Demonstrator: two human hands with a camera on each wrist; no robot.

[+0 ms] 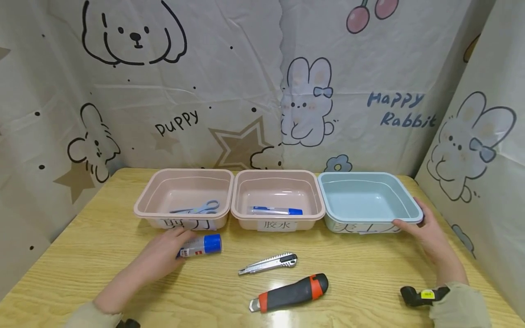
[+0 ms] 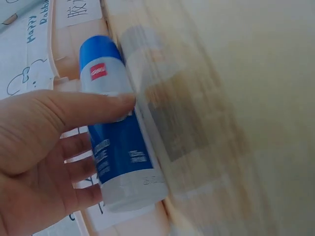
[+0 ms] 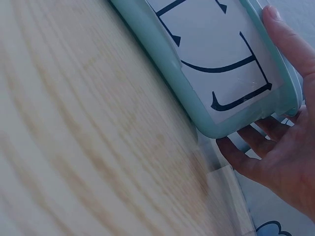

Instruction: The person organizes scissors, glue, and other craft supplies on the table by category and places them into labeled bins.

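Observation:
My left hand (image 1: 166, 253) grips a clear glue bottle (image 2: 123, 142) with a blue cap and blue label. Its thumb lies across the label and the fingers are behind, as the left wrist view shows. In the head view the bottle lies sideways just in front of the left pink bin (image 1: 141, 212). At the far right, my right hand (image 1: 428, 232) holds the near corner of a light blue bin (image 1: 362, 218), thumb at the rim and fingers around the side. A silver utility knife (image 1: 268, 263) and a larger black-and-red utility knife (image 1: 293, 294) lie between the hands.
Blue-handled scissors (image 1: 203, 208) lie in the left bin. The middle pink bin (image 1: 242, 217) contains another glue bottle (image 1: 270, 211) with a blue cap. All the bins stand in a row with paper labels in front. A printed cloth (image 1: 229, 68) hangs behind the wooden table (image 1: 205, 296).

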